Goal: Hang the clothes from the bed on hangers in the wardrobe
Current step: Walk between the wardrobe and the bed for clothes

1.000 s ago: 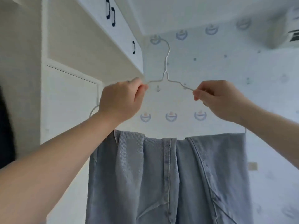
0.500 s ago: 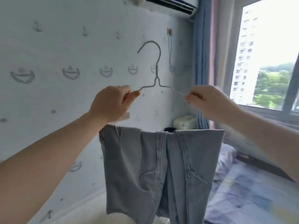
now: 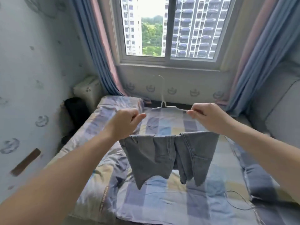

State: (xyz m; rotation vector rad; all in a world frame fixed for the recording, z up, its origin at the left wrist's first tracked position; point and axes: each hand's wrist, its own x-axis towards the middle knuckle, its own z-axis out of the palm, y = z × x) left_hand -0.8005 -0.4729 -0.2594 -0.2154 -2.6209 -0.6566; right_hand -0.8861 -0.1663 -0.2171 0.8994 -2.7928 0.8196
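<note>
I hold a thin white wire hanger (image 3: 162, 101) out in front of me over the bed (image 3: 162, 200). My left hand (image 3: 125, 124) pinches its left shoulder and my right hand (image 3: 206, 115) pinches its right shoulder. Grey-blue jeans (image 3: 168, 156) are folded over the hanger's bottom bar and hang down between my wrists, above the bedding. The hook points up toward the window. The wardrobe is out of view.
A checked blue, purple and yellow sheet covers the bed. A window (image 3: 168, 28) with blue and pink curtains (image 3: 103, 54) is straight ahead. A dark bag (image 3: 76, 111) sits at the bed's far left corner. A thin cable (image 3: 237, 200) lies on the sheet at right.
My view has swung right, from the wardrobe and wall round to the window and bed. Both hands keep their hold on the hanger, which now sits lower in view with the jeans still draped.
</note>
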